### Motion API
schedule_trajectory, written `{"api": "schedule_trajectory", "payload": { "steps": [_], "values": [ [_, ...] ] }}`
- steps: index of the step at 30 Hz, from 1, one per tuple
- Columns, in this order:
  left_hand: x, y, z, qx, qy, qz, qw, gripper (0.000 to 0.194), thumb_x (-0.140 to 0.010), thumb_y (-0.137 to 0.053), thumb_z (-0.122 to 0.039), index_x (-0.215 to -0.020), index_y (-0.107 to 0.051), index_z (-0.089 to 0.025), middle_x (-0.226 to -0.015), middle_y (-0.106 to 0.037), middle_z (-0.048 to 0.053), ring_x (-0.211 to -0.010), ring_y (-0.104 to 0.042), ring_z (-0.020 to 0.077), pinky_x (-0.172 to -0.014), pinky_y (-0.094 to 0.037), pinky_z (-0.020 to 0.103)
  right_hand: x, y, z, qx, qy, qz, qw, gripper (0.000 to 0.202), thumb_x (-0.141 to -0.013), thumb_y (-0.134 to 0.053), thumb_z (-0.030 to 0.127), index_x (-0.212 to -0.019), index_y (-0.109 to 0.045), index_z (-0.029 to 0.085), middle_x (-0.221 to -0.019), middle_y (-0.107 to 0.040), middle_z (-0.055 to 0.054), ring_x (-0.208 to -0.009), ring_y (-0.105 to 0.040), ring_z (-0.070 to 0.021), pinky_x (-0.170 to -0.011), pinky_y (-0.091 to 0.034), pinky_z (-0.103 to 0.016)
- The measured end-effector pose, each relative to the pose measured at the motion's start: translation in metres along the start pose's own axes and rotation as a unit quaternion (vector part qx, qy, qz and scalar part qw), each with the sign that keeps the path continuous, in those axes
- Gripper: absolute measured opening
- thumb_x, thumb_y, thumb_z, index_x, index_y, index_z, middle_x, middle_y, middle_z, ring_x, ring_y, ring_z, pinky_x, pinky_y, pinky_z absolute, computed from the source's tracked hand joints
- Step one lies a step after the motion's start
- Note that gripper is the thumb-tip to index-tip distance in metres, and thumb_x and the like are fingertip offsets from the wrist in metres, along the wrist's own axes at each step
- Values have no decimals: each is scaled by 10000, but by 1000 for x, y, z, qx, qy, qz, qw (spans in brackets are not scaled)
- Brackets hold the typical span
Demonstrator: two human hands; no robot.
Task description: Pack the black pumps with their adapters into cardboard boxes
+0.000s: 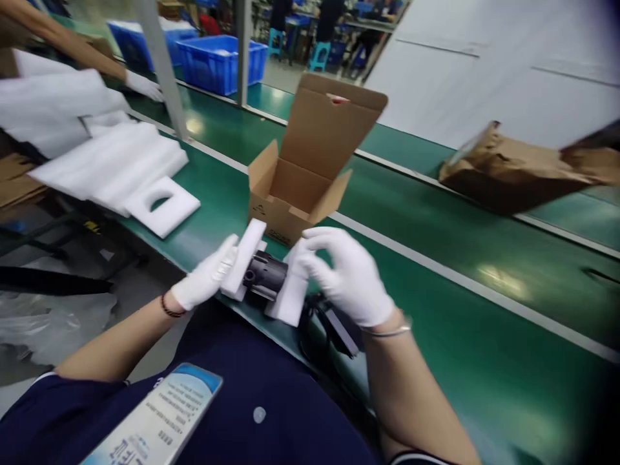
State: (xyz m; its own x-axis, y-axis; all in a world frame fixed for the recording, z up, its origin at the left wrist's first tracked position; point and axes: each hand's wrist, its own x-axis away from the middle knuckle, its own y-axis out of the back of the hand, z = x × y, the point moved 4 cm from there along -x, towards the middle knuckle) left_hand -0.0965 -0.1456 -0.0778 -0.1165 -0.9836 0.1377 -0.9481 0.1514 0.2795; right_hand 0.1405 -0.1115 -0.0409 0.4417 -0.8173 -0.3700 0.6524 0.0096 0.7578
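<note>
A black cylindrical device [265, 274] lies on its side at the bench's near edge, between two white foam pieces. My left hand [208, 274], in a white glove, presses against the left foam piece [245, 258] with its fingers together. My right hand [346, 274], also gloved, pinches the top of the right foam piece [291, 294] between thumb and fingers. Just behind them stands an open cardboard box [278, 216] with its lid raised; the part of its inside that shows holds nothing. A black cable [314, 326] lies under my right wrist, beside a dark block partly hidden by it.
White foam sheets [116, 161] and a foam piece with a hole [179, 213] lie at left on the green bench [436, 290]. Blue bins [210, 64], metal posts and brown paper [518, 168] are farther back. Another person's gloved hand [144, 86] is at upper left.
</note>
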Motion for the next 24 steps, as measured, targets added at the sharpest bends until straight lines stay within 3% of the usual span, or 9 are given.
{"api": "schedule_trajectory", "payload": {
  "steps": [1,3,6,9,11,14,17,21,24],
  "values": [
    [0,6,-7,-50,-29,-15,998,695,-904,-439,-671,-1448,-458,-239,-1530,-430,46,-1460,-301,304,-1246,-186,464,18,13,-16,35,-29,17,999,321,-937,-554,488,-884,-667,192,-1133,-651,-109,-1082,-606,-244,-989,-472,-413],
    [-3,6,-30,-183,-117,-13,976,709,-877,-543,-621,-1459,-422,-234,-1570,-355,56,-1477,-238,333,-1246,-144,485,60,19,-42,79,-80,136,984,406,-864,-633,568,-946,-714,179,-1194,-638,-144,-1146,-588,-293,-1010,-468,-471],
    [-10,-29,-65,-345,-279,147,884,604,-849,-624,-561,-1340,-528,-223,-1494,-440,101,-1395,-362,371,-1186,-247,512,115,-4,-51,93,-72,282,952,737,-661,-796,651,-1224,-687,189,-1464,-451,-221,-1378,-373,-440,-1082,-328,-656],
    [-20,-68,-78,-426,-323,249,808,657,-706,-758,-593,-1187,-589,-178,-1397,-505,173,-1245,-500,421,-1054,-372,535,135,-22,-34,90,-39,289,952,328,-865,-677,496,-1079,-745,257,-1517,-425,-140,-1471,-194,-427,-1090,-123,-761],
    [-30,-83,-75,-470,-287,275,788,644,-649,-792,-595,-1077,-599,-155,-1226,-598,191,-1039,-616,406,-900,-464,495,135,-14,-20,30,-35,295,954,298,-993,-489,363,-919,-750,239,-1295,-628,-93,-1436,-333,-321,-1136,-83,-709],
    [-38,-90,-67,-497,-213,301,786,603,-664,-781,-555,-1056,-565,-152,-884,-663,122,-745,-663,334,-708,-496,412,129,18,-11,-183,-84,334,921,522,-1014,-330,557,-998,-724,215,-980,-720,-76,-1125,-628,-215,-1149,-287,-525],
    [-43,-88,-65,-489,-178,318,793,614,-654,-784,-551,-1069,-548,-164,-774,-648,77,-670,-662,312,-622,-484,362,114,36,-25,-363,-212,309,853,957,-837,-171,880,-1176,-672,139,-888,-723,-122,-812,-689,-198,-852,-514,-372],
    [-58,-82,-78,-452,-197,314,811,550,-700,-737,-479,-1140,-557,-204,-997,-687,98,-849,-681,318,-688,-493,346,68,23,-55,-459,-319,136,818,1318,-613,139,965,-1325,-547,95,-856,-700,-124,-516,-591,-153,-508,-458,-258],
    [-81,-73,-82,-324,-92,351,874,507,-879,-490,-569,-1223,-525,-199,-1145,-675,117,-790,-679,246,-691,-491,330,23,13,-57,-527,-305,31,793,1027,-778,-77,907,-1243,-572,136,-769,-652,-38,-404,-437,-93,-391,-339,-198]
  ]
}}
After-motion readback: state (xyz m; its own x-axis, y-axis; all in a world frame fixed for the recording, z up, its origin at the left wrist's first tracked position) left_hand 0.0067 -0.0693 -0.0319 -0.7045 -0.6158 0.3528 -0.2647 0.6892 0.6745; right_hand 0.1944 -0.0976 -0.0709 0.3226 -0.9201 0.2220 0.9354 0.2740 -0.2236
